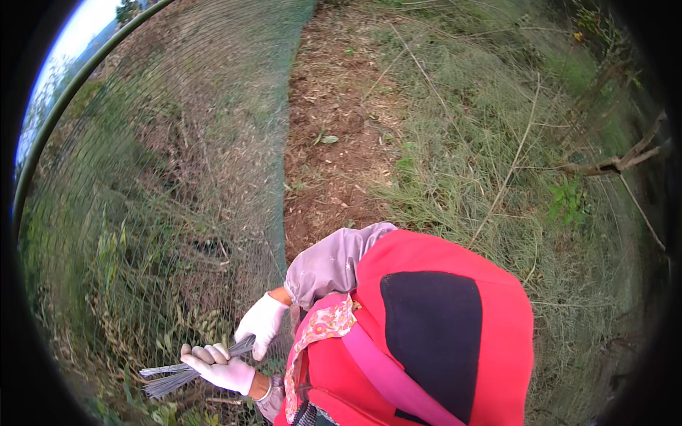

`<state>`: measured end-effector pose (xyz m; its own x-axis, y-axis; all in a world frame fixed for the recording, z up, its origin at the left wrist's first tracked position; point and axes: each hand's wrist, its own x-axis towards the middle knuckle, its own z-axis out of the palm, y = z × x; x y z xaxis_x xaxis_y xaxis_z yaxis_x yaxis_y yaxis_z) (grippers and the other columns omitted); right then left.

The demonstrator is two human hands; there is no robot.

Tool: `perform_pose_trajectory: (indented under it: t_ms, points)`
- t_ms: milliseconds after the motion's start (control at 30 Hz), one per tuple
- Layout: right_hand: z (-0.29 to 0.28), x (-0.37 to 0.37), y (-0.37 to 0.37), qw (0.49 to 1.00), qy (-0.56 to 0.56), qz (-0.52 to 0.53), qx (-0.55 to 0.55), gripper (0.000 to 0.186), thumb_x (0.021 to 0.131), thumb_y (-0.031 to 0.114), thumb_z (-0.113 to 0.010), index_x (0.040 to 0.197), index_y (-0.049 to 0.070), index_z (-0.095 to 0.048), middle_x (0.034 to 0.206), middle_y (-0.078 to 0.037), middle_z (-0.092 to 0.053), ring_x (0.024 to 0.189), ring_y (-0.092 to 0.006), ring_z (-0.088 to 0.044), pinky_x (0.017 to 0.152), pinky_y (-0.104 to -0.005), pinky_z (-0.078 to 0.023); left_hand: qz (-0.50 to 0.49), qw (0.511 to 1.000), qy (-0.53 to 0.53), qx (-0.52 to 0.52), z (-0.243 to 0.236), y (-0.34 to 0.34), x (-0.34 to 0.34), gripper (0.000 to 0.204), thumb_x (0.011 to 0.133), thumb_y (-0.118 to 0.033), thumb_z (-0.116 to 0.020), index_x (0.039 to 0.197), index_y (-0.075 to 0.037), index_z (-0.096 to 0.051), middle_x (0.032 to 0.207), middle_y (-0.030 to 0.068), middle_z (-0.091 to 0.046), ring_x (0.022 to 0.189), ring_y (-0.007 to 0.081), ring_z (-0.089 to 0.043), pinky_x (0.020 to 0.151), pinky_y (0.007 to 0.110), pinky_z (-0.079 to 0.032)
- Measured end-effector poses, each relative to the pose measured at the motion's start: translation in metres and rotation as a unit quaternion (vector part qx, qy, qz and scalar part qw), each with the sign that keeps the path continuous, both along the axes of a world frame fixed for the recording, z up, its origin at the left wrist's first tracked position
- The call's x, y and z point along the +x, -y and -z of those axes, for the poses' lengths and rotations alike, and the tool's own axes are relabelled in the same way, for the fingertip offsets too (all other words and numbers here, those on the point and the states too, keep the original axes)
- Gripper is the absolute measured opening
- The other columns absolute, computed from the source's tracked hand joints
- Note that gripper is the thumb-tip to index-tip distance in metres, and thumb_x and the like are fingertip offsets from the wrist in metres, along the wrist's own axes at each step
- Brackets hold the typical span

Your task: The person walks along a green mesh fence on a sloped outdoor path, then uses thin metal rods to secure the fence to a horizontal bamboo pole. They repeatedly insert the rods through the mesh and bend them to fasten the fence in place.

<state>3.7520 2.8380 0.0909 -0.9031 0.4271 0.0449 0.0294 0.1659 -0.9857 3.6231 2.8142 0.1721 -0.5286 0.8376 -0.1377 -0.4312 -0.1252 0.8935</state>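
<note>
In the head view, my left hand [220, 369], in a white glove, is closed round a bundle of thin grey wires [172, 382], whose loose ends fan out toward the lower left. My right hand [263, 319], also white-gloved, grips the other end of the bundle, just above and right of my left. Both forearms wear mauve sleeves. My red top [508, 334] with a dark panel, pink strap and floral edging fills the lower middle and right.
Green mesh netting [142, 163] over plants runs down the left, with a curved pole [80, 76] along it. A reddish dirt strip [334, 163] runs up the middle. Grass [469, 142] and dry stems cover the right, where a branch [604, 167] juts in.
</note>
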Motion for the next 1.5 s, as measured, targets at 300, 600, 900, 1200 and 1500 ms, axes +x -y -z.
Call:
perform_pose_trajectory:
  t_ms: [300,600,900,1200,1500]
  points:
    - [-0.006,0.146,-0.022,0.982,-0.013,0.185,-0.036,0.034,0.089,0.032,-0.06,0.093,-0.001,-0.057,0.072,-0.006,-0.056,0.07,-0.0156,-0.052,0.064,-0.0345,-0.044,0.183,0.98,0.024,0.075,-0.002,-0.054,0.14,0.027,0.101,-0.031,-0.044,0.103,-0.005,-0.047,0.061,-0.0065,-0.021,0.044,0.0036,-0.016,0.041,0.021,-0.017]
    - [0.01,0.301,-0.038,0.928,0.009,0.373,-0.005,0.038,0.09,0.037,-0.056,0.098,0.0,-0.057,0.078,-0.017,-0.061,0.072,-0.0255,-0.058,0.067,-0.0385,-0.046,0.384,0.906,0.16,0.075,0.024,-0.118,0.297,0.023,0.101,-0.03,-0.043,0.099,-0.009,-0.049,0.056,-0.0067,-0.019,0.043,0.0039,-0.017,0.04,0.022,-0.017]
    - [0.013,0.396,-0.009,0.813,0.145,0.558,0.079,0.047,0.083,0.051,-0.059,0.095,0.006,-0.057,0.073,-0.018,-0.059,0.072,-0.04,-0.059,0.062,-0.0456,-0.044,0.43,0.875,0.208,0.083,0.033,-0.146,0.397,0.024,0.102,-0.03,-0.042,0.097,-0.008,-0.05,0.055,-0.0064,-0.019,0.044,0.0039,-0.016,0.04,0.022,-0.016]
    - [0.015,0.425,-0.014,0.778,0.059,0.626,-0.002,0.05,0.089,0.051,-0.054,0.078,0.002,-0.058,0.064,-0.016,-0.057,0.06,-0.03,-0.057,0.056,-0.0411,-0.042,0.54,0.812,0.207,0.075,0.041,-0.168,0.459,0.019,0.101,-0.024,-0.044,0.105,-0.006,-0.049,0.061,-0.0065,-0.018,0.049,0.0042,-0.017,0.047,0.022,-0.02]
    - [0.024,0.492,-0.063,0.711,0.089,0.697,-0.014,0.051,0.089,0.049,-0.057,0.074,0.001,-0.057,0.058,-0.014,-0.05,0.053,-0.0211,-0.048,0.053,-0.0384,-0.039,0.614,0.753,0.231,0.053,0.049,-0.227,0.55,0.019,0.101,-0.026,-0.044,0.104,-0.007,-0.048,0.061,-0.0063,-0.019,0.049,0.0045,-0.018,0.047,0.023,-0.021]
